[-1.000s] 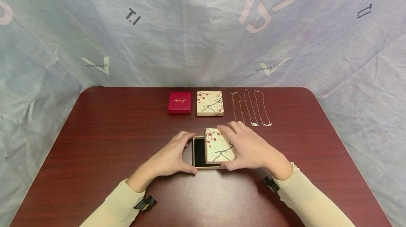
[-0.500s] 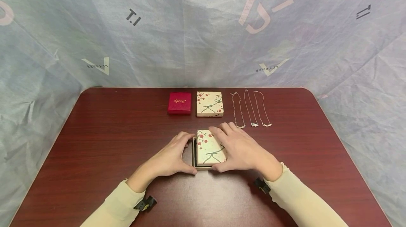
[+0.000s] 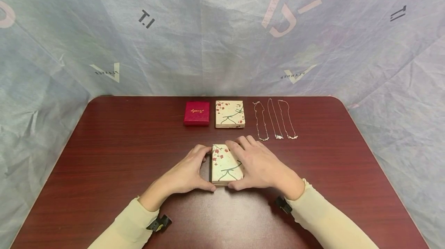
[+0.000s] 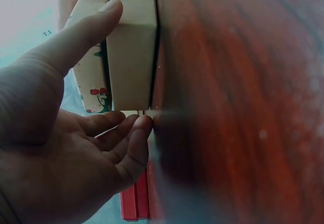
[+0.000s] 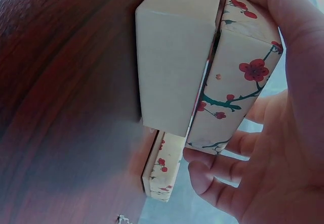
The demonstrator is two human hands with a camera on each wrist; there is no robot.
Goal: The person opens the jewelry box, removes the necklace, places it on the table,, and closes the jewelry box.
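Observation:
A cream jewelry box lid [image 3: 224, 164] with red blossoms and green branches sits over its plain cream box base [image 3: 220, 184] on the table. My right hand [image 3: 259, 167] grips the lid from the right, thumb along the front and fingers at the back. My left hand [image 3: 185, 172] holds the base at its left corners between thumb and fingertips. In the right wrist view a thin dark gap runs between the lid [image 5: 235, 85] and the base [image 5: 172, 70], nearly lined up with each other. The inside of the base is hidden by the lid.
Behind the hands stand a red jewelry box [image 3: 196, 113] and a second blossom-patterned box [image 3: 230, 113], both closed. To their right, several fine necklaces, including a middle necklace [image 3: 276, 119], lie stretched out side by side. A grey cloth backdrop [image 3: 208, 48] rises behind the table.
My right hand has moved the lid left and down from a half-offset position to over the base, covering the black interior. My left hand has stayed at the base.

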